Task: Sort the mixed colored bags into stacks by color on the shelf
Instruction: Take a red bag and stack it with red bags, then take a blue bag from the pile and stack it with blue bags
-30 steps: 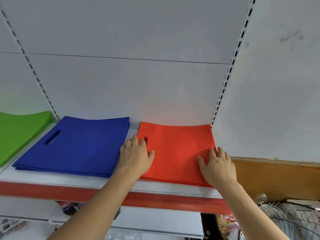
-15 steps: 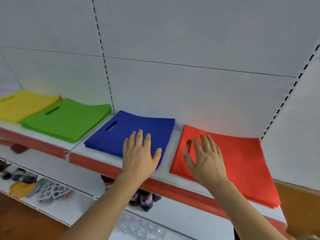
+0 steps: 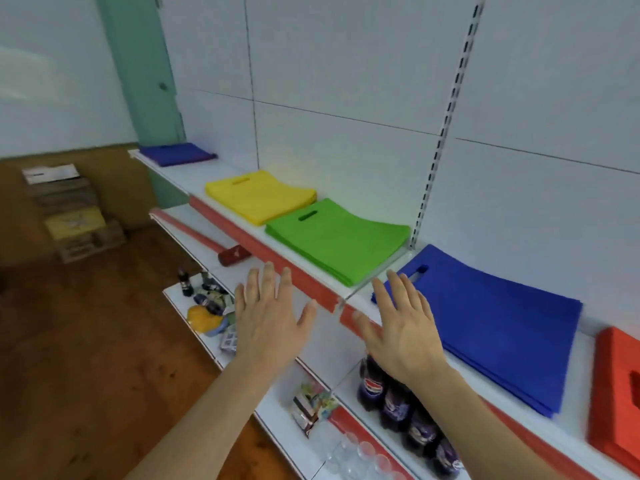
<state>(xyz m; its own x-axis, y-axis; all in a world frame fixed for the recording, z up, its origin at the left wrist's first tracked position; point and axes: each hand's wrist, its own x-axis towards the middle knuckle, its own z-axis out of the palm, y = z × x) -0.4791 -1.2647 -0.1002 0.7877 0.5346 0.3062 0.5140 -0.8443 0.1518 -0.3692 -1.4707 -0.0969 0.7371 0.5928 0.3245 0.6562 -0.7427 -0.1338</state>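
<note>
Flat bag stacks lie in a row on the white shelf (image 3: 346, 291) with a red front edge. From far left: a small dark blue stack (image 3: 176, 154), a yellow stack (image 3: 259, 197), a green stack (image 3: 339, 240), a large blue stack (image 3: 498, 323) and a red stack (image 3: 620, 393) cut off at the right. My left hand (image 3: 268, 322) hovers with fingers spread in front of the shelf edge, holding nothing. My right hand (image 3: 401, 330) is also spread flat, at the near left corner of the large blue stack; whether it touches is unclear.
The shelf below holds dark soda bottles (image 3: 398, 407), snack packets (image 3: 311, 407), clear glasses (image 3: 360, 455) and small items (image 3: 207, 306). Stacked cardboard boxes (image 3: 69, 213) stand on the wooden floor (image 3: 86, 358) at the left. A green door frame (image 3: 145, 71) rises behind the shelf end.
The view has swung left along the shelf. Both hands left the red stack, passed over the blue one and now float spread in front of the shelf edge near the green and blue stacks.
</note>
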